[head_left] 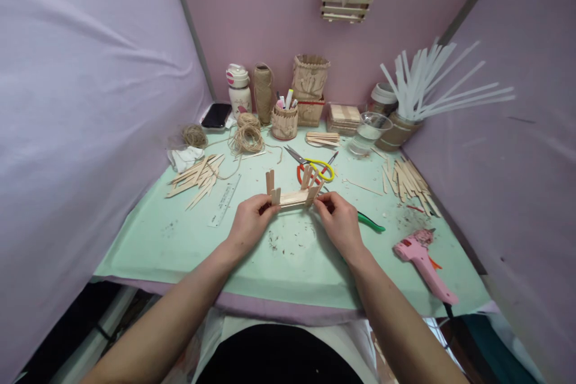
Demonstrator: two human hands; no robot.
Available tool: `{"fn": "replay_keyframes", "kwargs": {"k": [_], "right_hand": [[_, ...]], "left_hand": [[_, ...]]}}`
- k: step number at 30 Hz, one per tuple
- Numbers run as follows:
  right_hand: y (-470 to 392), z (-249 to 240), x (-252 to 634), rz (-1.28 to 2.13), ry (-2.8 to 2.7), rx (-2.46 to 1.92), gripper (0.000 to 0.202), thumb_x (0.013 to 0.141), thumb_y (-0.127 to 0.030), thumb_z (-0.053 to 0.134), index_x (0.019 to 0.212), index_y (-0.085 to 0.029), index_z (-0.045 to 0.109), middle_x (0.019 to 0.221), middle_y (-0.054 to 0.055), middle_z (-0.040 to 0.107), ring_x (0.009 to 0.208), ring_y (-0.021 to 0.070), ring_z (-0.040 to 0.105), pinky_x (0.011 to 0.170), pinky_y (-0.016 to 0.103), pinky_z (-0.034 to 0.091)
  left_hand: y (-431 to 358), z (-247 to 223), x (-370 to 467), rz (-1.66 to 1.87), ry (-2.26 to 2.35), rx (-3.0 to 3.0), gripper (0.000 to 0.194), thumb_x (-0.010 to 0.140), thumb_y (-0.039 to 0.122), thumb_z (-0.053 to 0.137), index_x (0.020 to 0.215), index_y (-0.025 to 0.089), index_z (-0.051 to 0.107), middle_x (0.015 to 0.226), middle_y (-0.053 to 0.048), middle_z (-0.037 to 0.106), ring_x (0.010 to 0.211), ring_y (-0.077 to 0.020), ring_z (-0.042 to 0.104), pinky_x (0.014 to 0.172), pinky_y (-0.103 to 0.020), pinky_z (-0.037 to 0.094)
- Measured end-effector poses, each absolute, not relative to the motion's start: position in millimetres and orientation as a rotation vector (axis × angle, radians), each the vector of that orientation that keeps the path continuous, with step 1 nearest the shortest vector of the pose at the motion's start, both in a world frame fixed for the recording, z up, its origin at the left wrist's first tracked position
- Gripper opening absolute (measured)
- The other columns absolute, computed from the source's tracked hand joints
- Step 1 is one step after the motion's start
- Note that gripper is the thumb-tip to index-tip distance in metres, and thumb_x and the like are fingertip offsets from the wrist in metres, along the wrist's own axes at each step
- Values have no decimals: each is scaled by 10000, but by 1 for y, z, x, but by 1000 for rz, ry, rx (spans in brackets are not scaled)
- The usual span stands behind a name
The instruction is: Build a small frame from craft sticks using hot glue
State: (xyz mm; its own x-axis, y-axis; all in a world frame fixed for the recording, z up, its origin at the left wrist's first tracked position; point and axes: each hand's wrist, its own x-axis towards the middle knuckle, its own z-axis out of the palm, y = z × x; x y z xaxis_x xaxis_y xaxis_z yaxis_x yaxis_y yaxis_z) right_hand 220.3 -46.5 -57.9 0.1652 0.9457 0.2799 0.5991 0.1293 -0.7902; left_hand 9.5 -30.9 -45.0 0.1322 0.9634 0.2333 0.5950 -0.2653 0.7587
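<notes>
A small structure of wooden craft sticks (293, 197), with a flat base and several upright sticks at both ends, is held between my two hands near the middle of the table. My left hand (252, 221) pinches its left end, the thumb against a short upright stick. On the right end, the fingers of my right hand (338, 219) are closed at the corner by the uprights. Just behind the structure lie scissors with yellow handles (320, 169) and a red-handled tool (300, 176). A green-handled tool (371, 222) is partly hidden by my right hand.
On the green table (180, 252) a pink glue gun (425, 264) lies at the right. Loose sticks (198, 179) and a clear ruler (224, 201) are at the left. Twine (247, 135), a pen holder (285, 122) and a clear cup of water (366, 134) stand at the back.
</notes>
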Motion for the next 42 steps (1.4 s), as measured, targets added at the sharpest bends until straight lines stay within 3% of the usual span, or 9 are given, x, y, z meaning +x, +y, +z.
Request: {"fn": "replay_keyframes", "kwargs": {"k": [7, 18, 31, 42], "right_hand": [[-38, -53, 228, 617, -1628, -1505, 285, 779, -335, 634, 1033, -207, 636, 960, 60, 717, 756, 196, 610, 691, 332, 472], [-10, -49, 243, 933, -1807, -1309, 222, 736, -285, 634, 931, -196, 693, 902, 13, 688, 736, 157, 557, 664, 281, 444], [-7, -55, 243, 990, -1762, -1292, 108, 726, -279, 676, 787, -195, 706, 818, 10, 660, 739, 165, 559, 711, 300, 435], [-5, -56, 242, 1043, -1706, -1296, 121, 705, -313, 702, 750, -201, 686, 827, 20, 682, 797, 194, 600, 749, 326, 473]], "left_hand": [[-31, -47, 9, 1004, 1484, 1922, 100, 810, 223, 611, 807, 199, 707, 732, 4, 688, 660, -146, 566, 646, -258, 452], [-28, -44, 7, 932, 1463, 1957, 92, 808, 227, 616, 797, 192, 700, 697, 17, 650, 637, -135, 536, 629, -250, 424], [-24, -42, 3, 906, 1448, 2000, 83, 810, 222, 641, 825, 186, 715, 716, 17, 663, 656, -132, 539, 639, -245, 399], [-21, -43, 4, 922, 1430, 1889, 95, 782, 256, 658, 735, 177, 683, 640, 33, 607, 607, -119, 493, 594, -238, 366]]}}
